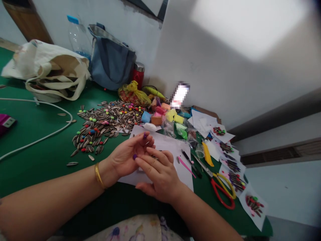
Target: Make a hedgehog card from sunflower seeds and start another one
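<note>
Over paper (184, 175), purple ball (134, 156) in left hand (126, 160), by right hand (160, 170)'s fingertip
Left cupped open, right loosely extended, neither clasping it

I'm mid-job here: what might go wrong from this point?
The small purple ball sits by the right hand's fingertips, near the left hand; being so small, it might slip and roll away.

The scissors lie just beyond the right forearm, so an outward swing might knock them.

The nearest seed-decorated card rests at the table's right edge, where a nudge could send it to the floor.
</note>
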`<state>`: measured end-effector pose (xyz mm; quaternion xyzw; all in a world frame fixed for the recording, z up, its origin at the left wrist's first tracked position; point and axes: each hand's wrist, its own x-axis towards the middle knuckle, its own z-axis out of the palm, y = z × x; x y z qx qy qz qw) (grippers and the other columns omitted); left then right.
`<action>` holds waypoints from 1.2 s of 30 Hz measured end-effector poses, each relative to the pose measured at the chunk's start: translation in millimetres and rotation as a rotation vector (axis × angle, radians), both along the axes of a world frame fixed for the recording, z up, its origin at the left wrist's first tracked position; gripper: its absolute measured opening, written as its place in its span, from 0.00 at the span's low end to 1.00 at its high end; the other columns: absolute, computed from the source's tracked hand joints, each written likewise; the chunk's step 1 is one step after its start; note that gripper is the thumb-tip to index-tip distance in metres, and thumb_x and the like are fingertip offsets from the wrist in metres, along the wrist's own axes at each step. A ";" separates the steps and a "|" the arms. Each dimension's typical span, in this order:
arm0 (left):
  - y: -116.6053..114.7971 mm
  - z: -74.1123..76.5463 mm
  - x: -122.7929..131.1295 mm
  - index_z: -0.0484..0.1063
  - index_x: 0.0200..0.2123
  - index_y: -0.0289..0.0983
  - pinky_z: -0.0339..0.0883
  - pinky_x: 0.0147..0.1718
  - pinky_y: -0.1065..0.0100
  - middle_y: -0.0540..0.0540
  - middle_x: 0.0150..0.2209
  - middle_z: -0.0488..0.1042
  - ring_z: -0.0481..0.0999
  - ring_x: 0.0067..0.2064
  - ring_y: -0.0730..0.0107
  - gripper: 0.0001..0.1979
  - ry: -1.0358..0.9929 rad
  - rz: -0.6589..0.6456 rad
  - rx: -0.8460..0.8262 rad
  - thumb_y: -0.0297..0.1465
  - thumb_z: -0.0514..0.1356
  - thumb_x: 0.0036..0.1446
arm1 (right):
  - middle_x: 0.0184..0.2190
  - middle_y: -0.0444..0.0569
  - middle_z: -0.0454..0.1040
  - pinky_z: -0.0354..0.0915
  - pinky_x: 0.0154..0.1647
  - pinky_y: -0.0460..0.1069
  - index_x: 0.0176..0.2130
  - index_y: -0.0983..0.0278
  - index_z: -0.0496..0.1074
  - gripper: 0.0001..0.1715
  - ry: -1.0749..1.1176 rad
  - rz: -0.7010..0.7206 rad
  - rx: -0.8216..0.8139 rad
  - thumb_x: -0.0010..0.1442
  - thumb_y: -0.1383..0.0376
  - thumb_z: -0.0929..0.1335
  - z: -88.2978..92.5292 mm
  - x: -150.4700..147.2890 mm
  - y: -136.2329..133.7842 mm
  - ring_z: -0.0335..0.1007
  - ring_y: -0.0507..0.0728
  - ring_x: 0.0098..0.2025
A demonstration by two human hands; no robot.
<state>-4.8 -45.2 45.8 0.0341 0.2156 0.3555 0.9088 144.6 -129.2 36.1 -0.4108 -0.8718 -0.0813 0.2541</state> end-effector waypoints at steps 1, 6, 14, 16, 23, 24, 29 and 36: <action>-0.3 -0.2 -0.1 0.75 0.36 0.34 0.75 0.39 0.69 0.45 0.33 0.79 0.80 0.38 0.68 0.07 -0.015 -0.007 0.007 0.26 0.57 0.63 | 0.55 0.50 0.74 0.54 0.62 0.57 0.59 0.63 0.68 0.34 0.012 -0.005 0.004 0.64 0.45 0.62 -0.5 0.5 -0.2 0.58 0.62 0.64; -2.9 0.7 0.0 0.76 0.36 0.34 0.75 0.38 0.71 0.43 0.34 0.79 0.80 0.37 0.69 0.08 -0.004 -0.047 0.031 0.26 0.56 0.63 | 0.57 0.54 0.71 0.54 0.62 0.58 0.61 0.65 0.67 0.38 0.055 -0.069 0.038 0.63 0.43 0.62 -4.3 0.1 -0.5 0.56 0.64 0.63; -2.9 1.4 0.3 0.76 0.34 0.36 0.76 0.37 0.70 0.45 0.33 0.79 0.80 0.37 0.69 0.05 0.015 -0.065 -0.014 0.27 0.60 0.61 | 0.61 0.46 0.68 0.51 0.64 0.58 0.61 0.58 0.66 0.36 -0.053 0.000 -0.013 0.64 0.42 0.60 -3.8 -2.6 -1.9 0.52 0.63 0.66; -1.9 1.8 -0.2 0.76 0.34 0.36 0.76 0.38 0.69 0.46 0.32 0.79 0.80 0.37 0.69 0.05 0.021 -0.057 -0.030 0.27 0.60 0.61 | 0.61 0.45 0.68 0.50 0.64 0.58 0.63 0.59 0.64 0.36 -0.091 0.027 -0.019 0.65 0.42 0.60 -3.7 -2.6 -1.5 0.51 0.63 0.67; 2.7 2.3 -2.8 0.76 0.37 0.36 0.76 0.40 0.66 0.47 0.34 0.80 0.80 0.39 0.66 0.05 -0.048 -0.037 0.010 0.26 0.59 0.61 | 0.57 0.45 0.73 0.54 0.61 0.56 0.58 0.58 0.70 0.29 -0.039 0.031 0.001 0.66 0.47 0.61 -2.0 1.2 -0.8 0.54 0.61 0.67; 2.6 1.5 -2.6 0.76 0.36 0.36 0.76 0.40 0.66 0.47 0.34 0.80 0.80 0.39 0.66 0.05 -0.043 -0.041 0.007 0.26 0.59 0.61 | 0.57 0.45 0.73 0.54 0.61 0.56 0.59 0.58 0.69 0.29 -0.046 0.053 -0.001 0.66 0.47 0.60 -1.6 1.2 -0.8 0.54 0.60 0.67; 0.6 -1.4 -0.9 0.76 0.37 0.36 0.75 0.40 0.68 0.46 0.34 0.79 0.80 0.39 0.68 0.04 0.005 -0.045 0.016 0.26 0.60 0.60 | 0.58 0.48 0.71 0.50 0.64 0.58 0.59 0.63 0.68 0.32 -0.056 0.014 -0.019 0.67 0.47 0.59 0.0 0.5 0.4 0.51 0.61 0.68; 0.9 3.1 0.7 0.76 0.34 0.36 0.76 0.37 0.67 0.46 0.31 0.79 0.80 0.35 0.68 0.06 0.033 -0.052 -0.029 0.26 0.58 0.62 | 0.60 0.47 0.70 0.51 0.64 0.56 0.61 0.61 0.67 0.33 -0.106 0.074 -0.005 0.68 0.46 0.58 0.1 -1.4 -1.0 0.50 0.59 0.69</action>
